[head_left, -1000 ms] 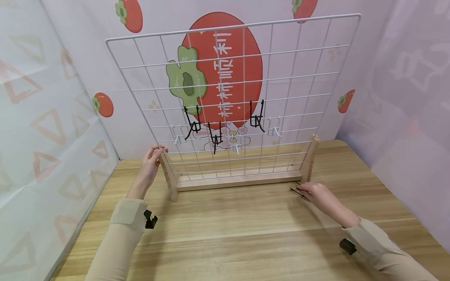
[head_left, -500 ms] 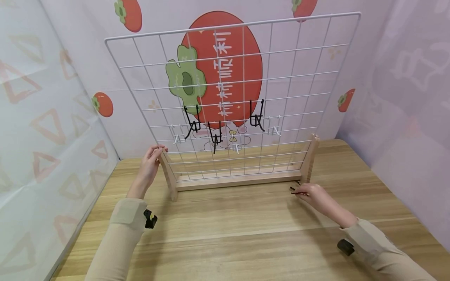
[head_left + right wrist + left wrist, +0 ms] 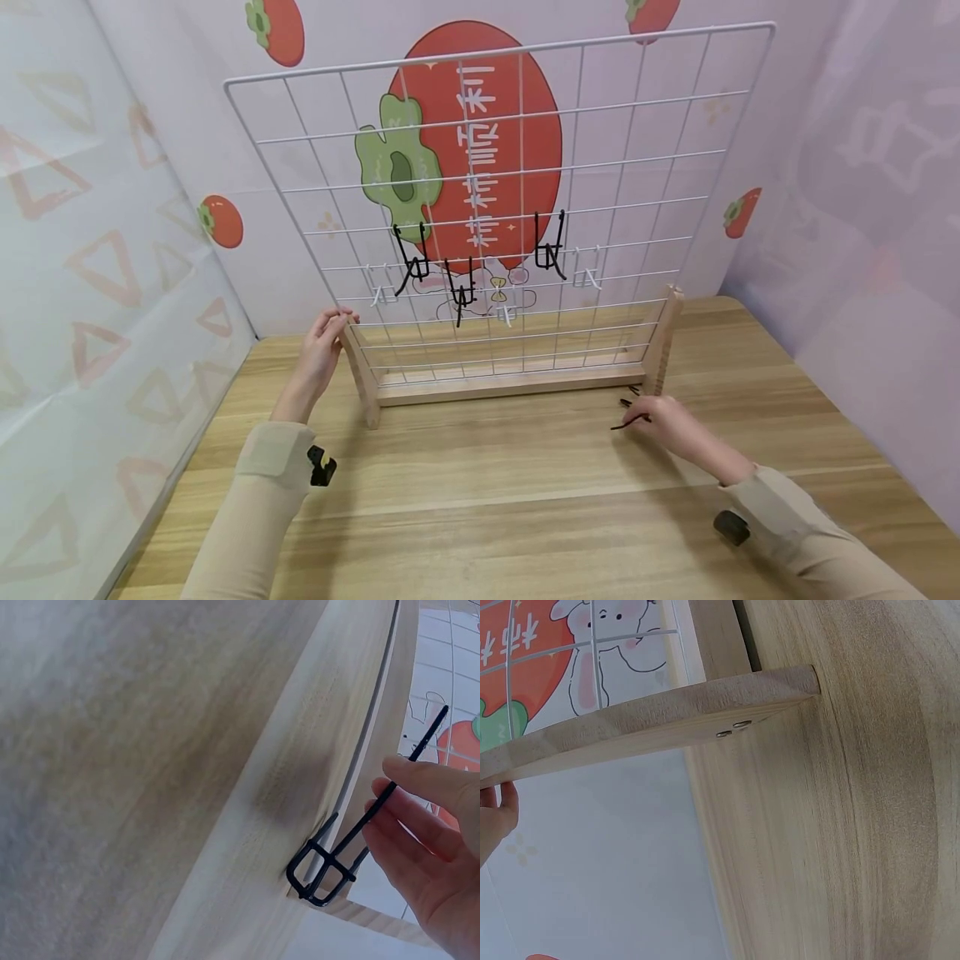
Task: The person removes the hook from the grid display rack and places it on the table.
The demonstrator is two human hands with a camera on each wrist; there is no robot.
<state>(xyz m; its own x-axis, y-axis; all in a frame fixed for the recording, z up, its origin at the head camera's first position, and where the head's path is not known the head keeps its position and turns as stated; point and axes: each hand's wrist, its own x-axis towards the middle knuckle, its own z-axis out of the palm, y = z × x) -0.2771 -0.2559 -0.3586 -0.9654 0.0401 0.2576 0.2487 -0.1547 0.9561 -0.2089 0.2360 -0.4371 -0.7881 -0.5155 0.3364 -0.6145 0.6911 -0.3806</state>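
My left hand (image 3: 318, 358) holds the top of the left upright of the wooden stand (image 3: 362, 379). In the left wrist view its fingertips (image 3: 508, 806) meet the edge of that upright. The stand bears a tilted white wire grid panel (image 3: 501, 125). Low by the stand's right foot, my right hand (image 3: 670, 425) pinches a black wire hook (image 3: 365, 817) between thumb and fingers. The hook's square frame hangs below the hand in the right wrist view. Its far end is partly hidden behind the fingers.
On the grid hang several hooks: black ones, such as the black hook (image 3: 461, 296) in the middle, and white ones, such as the white hook (image 3: 587, 277) at the right. The wooden tabletop (image 3: 480, 517) extends in front. A patterned backdrop (image 3: 180, 92) stands behind.
My right hand has drawn slightly left and toward me, and the black hook has turned in its fingers. The left hand stays on the upright.
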